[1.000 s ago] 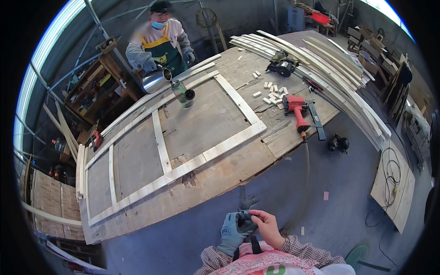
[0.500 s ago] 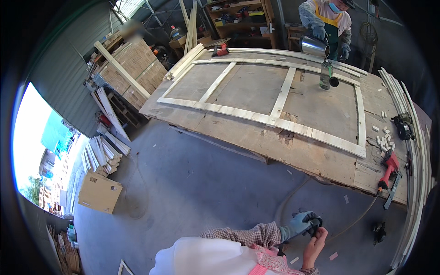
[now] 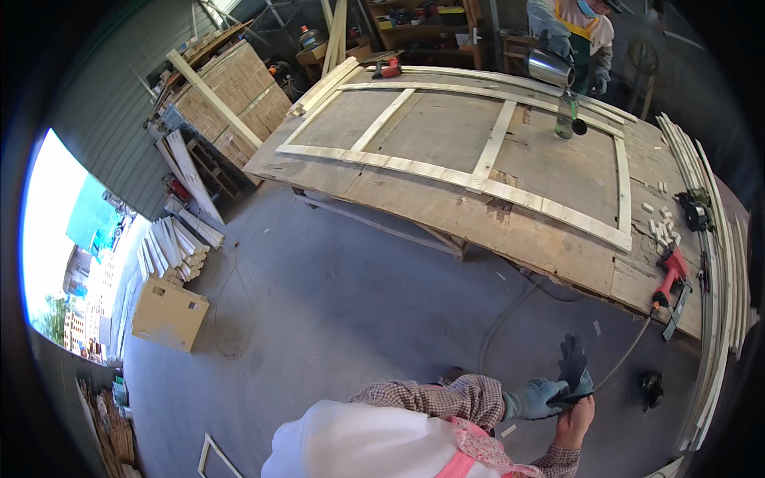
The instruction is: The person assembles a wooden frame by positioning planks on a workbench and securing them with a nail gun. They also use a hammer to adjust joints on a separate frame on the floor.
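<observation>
My left hand (image 3: 532, 398), in a blue-grey work glove, reaches in from the lower middle with its fingers closed at the cuff of a second glove. That loose glove (image 3: 572, 363) is dark grey, its fingers pointing up and away from me. My bare right hand (image 3: 575, 421) is at the glove's lower end, fingers bent against the cuff. How far its fingertips go into the cuff is hidden. Both hands are close together above the floor, in front of the worktable (image 3: 398, 185). A pale wooden frame (image 3: 494, 147) with crossbars lies on that table.
Across the table, a co-worker (image 3: 586, 36) tips a metal jug (image 3: 550, 68) over a clear bottle (image 3: 567, 115). A red nail gun (image 3: 671, 275) with a hose lies at the table's right end, beside long strips (image 3: 713, 319). A cardboard box (image 3: 170, 313) stands on the floor at left.
My hands have moved up and slightly right. The dark glove, bunched between them before, now stands upright with its fingers spread out. The view has tilted a little.
</observation>
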Tool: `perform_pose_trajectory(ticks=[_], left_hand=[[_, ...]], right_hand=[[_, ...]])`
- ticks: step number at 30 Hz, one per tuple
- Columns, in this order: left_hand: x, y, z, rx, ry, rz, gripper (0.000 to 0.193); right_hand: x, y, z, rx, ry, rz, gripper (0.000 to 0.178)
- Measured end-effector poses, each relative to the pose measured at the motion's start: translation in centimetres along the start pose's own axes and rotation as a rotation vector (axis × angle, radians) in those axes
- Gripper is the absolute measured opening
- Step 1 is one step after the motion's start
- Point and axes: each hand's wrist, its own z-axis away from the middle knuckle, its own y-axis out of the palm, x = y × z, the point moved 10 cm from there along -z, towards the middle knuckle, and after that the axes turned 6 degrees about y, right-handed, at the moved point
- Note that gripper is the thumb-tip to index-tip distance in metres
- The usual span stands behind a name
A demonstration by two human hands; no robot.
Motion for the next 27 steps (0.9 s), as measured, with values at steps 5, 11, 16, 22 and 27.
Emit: perform_pose_trajectory(ticks=[5,11,16,22,27], left_hand=[[-7.1,12.7,-1.6,0.179,0.212,0.141,0.020],[-19.2,31.6,-3.1,0.403,0.669,0.095,0.014],[-23.8,40.7,-4.8,0.495,0.691,0.072,0.016],[-23.3,47.3,-12.4,0.471,0.690,0.009,0.018],[-21.6,52.9,-22.4,0.466,0.685,-0.026,0.018]], right_hand=[[6.8,-10.1,3.6,-0.069,-0.183,-0.064,0.023],[15.9,-29.5,10.0,-0.212,-0.510,0.120,0.039],[24.4,-36.7,13.3,-0.452,-0.582,0.577,0.055],[30.3,-46.1,7.8,-0.791,-0.526,0.458,0.042],[36.4,-49.0,0.2,-0.674,-0.468,0.333,0.034]])
